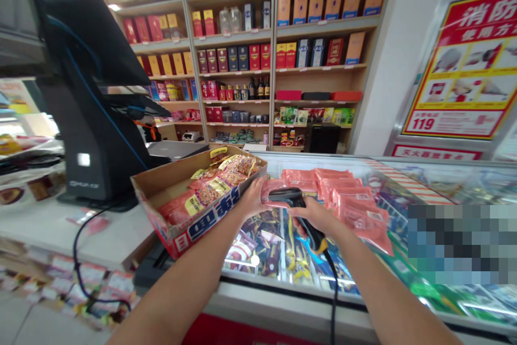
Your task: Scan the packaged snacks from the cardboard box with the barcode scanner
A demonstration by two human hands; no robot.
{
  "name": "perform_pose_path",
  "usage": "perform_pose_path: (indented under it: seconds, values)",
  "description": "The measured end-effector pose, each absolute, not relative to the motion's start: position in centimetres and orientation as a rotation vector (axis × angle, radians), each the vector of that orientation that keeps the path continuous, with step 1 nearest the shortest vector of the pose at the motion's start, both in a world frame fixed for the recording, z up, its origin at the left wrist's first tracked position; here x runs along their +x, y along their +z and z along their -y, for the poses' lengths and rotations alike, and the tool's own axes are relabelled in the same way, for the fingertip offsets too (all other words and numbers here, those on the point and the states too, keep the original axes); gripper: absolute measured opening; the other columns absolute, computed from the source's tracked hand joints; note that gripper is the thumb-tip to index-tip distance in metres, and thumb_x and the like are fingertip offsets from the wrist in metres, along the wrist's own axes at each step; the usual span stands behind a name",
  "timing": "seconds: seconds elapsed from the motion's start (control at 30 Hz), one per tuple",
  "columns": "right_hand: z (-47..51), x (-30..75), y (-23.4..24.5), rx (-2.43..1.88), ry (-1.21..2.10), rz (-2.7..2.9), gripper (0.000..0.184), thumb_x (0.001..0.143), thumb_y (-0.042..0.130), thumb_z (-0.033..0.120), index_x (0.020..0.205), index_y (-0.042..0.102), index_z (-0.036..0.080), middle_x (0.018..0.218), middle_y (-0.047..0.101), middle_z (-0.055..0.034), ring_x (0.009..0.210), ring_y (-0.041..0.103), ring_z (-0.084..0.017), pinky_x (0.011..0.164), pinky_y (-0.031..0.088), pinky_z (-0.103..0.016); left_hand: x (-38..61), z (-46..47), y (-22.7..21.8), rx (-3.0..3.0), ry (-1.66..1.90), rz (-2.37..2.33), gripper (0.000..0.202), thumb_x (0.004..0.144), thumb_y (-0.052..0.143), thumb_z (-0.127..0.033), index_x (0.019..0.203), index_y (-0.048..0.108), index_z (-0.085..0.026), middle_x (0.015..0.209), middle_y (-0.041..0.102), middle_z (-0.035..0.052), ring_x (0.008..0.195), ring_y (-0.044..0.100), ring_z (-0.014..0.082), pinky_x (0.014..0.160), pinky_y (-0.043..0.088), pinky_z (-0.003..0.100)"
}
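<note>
My right hand (pixel 317 216) is wrapped round the grip of a black and yellow barcode scanner (pixel 286 194). The scanner's head points left, over a pinkish-red snack packet (pixel 273 185). My left hand (pixel 254 198) is closed on that packet's left end, beside the right corner of an open cardboard box (pixel 151 181). Inside the box lie several snack packets (pixel 214 186) with yellow and purple labels. More pinkish-red packets (pixel 355 199) lie in overlapping rows on the glass top, right of the scanner. The scanner partly hides the held packet.
A glass-topped freezer (pixel 258 275) with colourful packs inside stands before me. At left, a black point-of-sale terminal (pixel 100 119) stands on the white counter (pixel 117 237). The scanner's black cable (pixel 334 286) hangs down in front. Shelves (pixel 232 38) of boxed goods line the back wall.
</note>
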State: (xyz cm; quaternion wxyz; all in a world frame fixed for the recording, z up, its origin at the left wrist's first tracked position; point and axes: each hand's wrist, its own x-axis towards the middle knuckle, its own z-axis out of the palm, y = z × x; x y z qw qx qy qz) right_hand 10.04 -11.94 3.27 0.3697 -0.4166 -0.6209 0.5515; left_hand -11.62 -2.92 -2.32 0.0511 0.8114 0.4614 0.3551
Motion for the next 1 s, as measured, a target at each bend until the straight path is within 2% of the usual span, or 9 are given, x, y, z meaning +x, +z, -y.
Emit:
perform_pose_path:
  seconds: [0.23, 0.47, 0.8, 1.0]
  values:
    - [12.3, 10.6, 3.9, -1.100, 1.379, 1.664, 0.020, 0.067, 0.068, 0.032, 0.064, 0.054, 0.019, 0.045, 0.058, 0.0031, 0.033, 0.052, -0.012, 0.031, 0.041, -0.021, -11.1, 3.2, -1.7, 2.566, 1.264, -1.415, 0.087, 0.063, 0.079, -0.024, 0.141, 0.041, -0.015, 0.150, 0.036, 0.0199, 0.142, 0.032, 0.0326, 0.118, 0.029, 0.045]
    - [12.6, 10.5, 4.1, -1.018, 1.347, 1.700, 0.024, 0.070, 0.068, 0.037, 0.065, 0.055, 0.018, 0.047, 0.058, 0.0025, 0.033, 0.052, -0.013, 0.032, 0.041, -0.023, -11.3, 3.4, -0.8, 2.637, 1.293, -1.379, 0.084, 0.067, 0.069, -0.019, 0.145, 0.037, -0.010, 0.154, 0.030, 0.0206, 0.146, 0.025, 0.0300, 0.120, 0.025, 0.041]
    - [13.0, 10.3, 4.4, -1.050, 1.313, 1.739, 0.029, 0.070, 0.067, 0.041, 0.057, 0.054, 0.018, 0.044, 0.057, 0.0012, 0.032, 0.051, -0.013, 0.035, 0.041, -0.024, -11.4, 3.1, -1.0, 2.620, 1.277, -1.402, 0.080, 0.070, 0.066, -0.018, 0.144, 0.037, -0.011, 0.152, 0.033, 0.0186, 0.145, 0.027, 0.0287, 0.120, 0.026, 0.041]
    - [12.9, 10.3, 4.3, -1.106, 1.320, 1.727, 0.027, 0.069, 0.066, 0.039, 0.057, 0.054, 0.018, 0.044, 0.056, 0.0018, 0.033, 0.052, -0.013, 0.036, 0.040, -0.024, -11.7, 2.1, -1.7, 2.662, 1.444, -1.259, 0.081, 0.068, 0.070, -0.021, 0.141, 0.038, -0.012, 0.148, 0.039, 0.0199, 0.142, 0.033, 0.0306, 0.117, 0.032, 0.043]
